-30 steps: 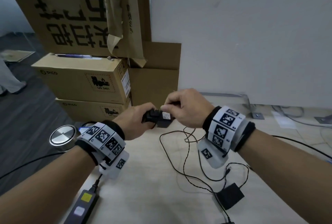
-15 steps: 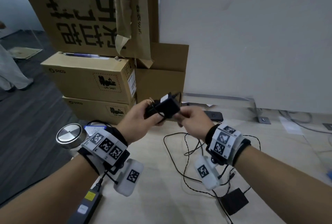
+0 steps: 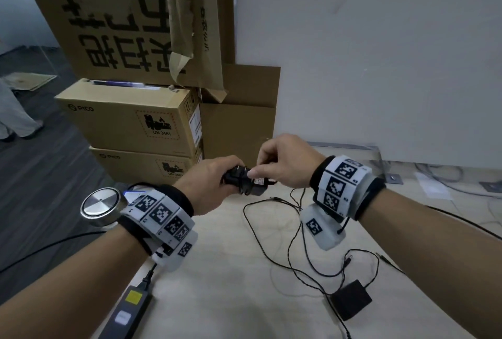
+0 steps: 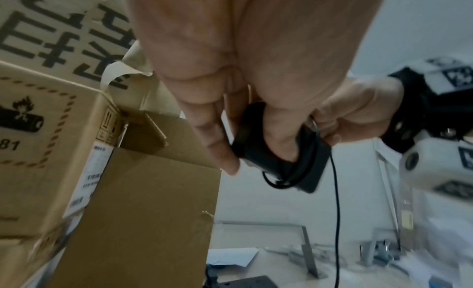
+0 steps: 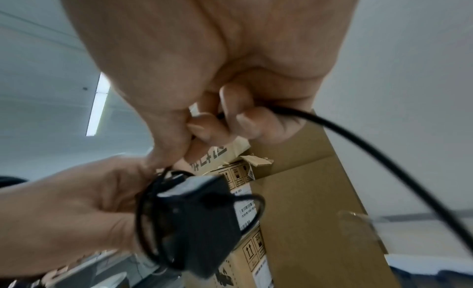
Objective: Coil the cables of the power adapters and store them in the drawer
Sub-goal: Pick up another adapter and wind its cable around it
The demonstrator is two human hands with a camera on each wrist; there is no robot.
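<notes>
**Winding cable round a boxy adapter**

Above the pale table (image 3: 217,298), our left hand (image 3: 209,184) grips a matte black adapter (image 3: 244,184); our right hand (image 3: 282,165) pinches its thin cable (image 5: 358,142). Only the right wrist view shows loops wrapping the block. A second adapter (image 3: 350,300) lies loose.

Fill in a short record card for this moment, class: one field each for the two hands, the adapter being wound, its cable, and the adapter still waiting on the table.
left hand: grips the small black boxy power adapter, held above the table
right hand: pinches the thin black cable close to the adapter
wound turns: several loops already lie round the adapter body
loose cable: trails down onto the pale wooden table
second black square adapter: lies flat on the table, cable uncoiled
drawer: not in view
</notes>
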